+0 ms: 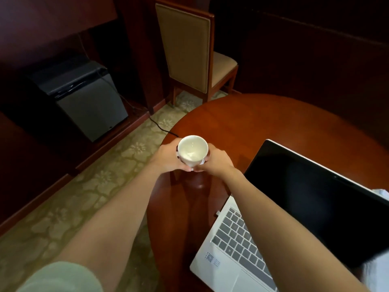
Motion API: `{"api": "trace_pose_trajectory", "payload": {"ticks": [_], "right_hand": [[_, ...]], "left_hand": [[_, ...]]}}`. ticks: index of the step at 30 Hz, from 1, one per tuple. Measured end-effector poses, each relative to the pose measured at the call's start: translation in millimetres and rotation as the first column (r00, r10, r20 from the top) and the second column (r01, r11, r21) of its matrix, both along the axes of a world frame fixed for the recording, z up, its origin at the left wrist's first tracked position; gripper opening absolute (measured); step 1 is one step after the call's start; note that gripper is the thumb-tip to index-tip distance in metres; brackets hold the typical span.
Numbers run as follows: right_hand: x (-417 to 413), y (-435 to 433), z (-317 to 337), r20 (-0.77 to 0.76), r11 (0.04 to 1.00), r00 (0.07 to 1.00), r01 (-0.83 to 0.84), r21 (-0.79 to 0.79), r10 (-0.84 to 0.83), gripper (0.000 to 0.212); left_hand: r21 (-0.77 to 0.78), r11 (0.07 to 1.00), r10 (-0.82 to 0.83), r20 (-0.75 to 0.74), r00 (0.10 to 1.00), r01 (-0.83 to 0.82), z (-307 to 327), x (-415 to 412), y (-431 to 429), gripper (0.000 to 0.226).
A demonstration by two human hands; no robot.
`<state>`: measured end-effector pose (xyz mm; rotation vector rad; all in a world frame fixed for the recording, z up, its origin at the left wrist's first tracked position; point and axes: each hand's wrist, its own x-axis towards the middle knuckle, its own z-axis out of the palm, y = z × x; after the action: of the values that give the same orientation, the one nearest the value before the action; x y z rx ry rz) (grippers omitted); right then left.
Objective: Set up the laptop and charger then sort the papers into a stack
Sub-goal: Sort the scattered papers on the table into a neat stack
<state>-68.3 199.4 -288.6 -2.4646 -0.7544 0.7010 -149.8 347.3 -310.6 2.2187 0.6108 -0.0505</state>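
1. The laptop (273, 218) stands open at the near right part of the round reddish wooden worktop (242, 119). Its screen is black, the body is silver with grey keys, and a small sticker sits on the left palm rest.
2. A small plug (217, 212) is in the left side of the laptop; I cannot tell where its cable goes.
3. At the right edge, behind the screen, something white (382, 193) shows; it may be paper, but too little is visible.
4. Both hands hold a white cup (193, 151) above the left edge of the worktop, well apart from the laptop. The left hand (168, 158) curls its fingers around the left side of the cup, and the right hand (217, 161) closes on the right side. The cup looks empty inside.
5. A black cable (162, 127) runs over the patterned carpet (73, 197) toward the worktop edge near the cup.
6. A wooden chair (189, 53) with beige padding stands beyond the worktop.
7. A small grey fridge (84, 98) sits at the left, in a dark wooden cabinet.
8. The right forearm crosses over the left part of the keyboard and hides some keys.
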Motion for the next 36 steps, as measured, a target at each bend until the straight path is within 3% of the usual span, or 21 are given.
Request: {"api": "trace_pose_trajectory", "payload": {"ticks": [11, 23, 36], "right_hand": [[50.2, -16.4, 25.6, 0.015, 0.994, 0.994, 0.110, 0.019, -0.110, 0.076], [179.6, 33.9, 24.5, -0.083, 0.863, 0.860, 0.506, 0.005, -0.503, 0.076], [308.8, 33.3, -12.4, -0.076, 0.753, 0.749, 0.657, -0.042, -0.658, 0.076]], "left_hand": [[0.063, 0.988, -0.141, 0.030, 0.990, 0.139, 23.2, 68.9, -10.3, 0.107], [0.152, 0.892, -0.432, 0.000, 0.902, 0.427, 29.2, 249.9, 37.1, 0.089], [-0.026, 0.777, -0.630, -0.016, 0.776, 0.630, -20.9, 415.0, 39.5, 0.087]]}}
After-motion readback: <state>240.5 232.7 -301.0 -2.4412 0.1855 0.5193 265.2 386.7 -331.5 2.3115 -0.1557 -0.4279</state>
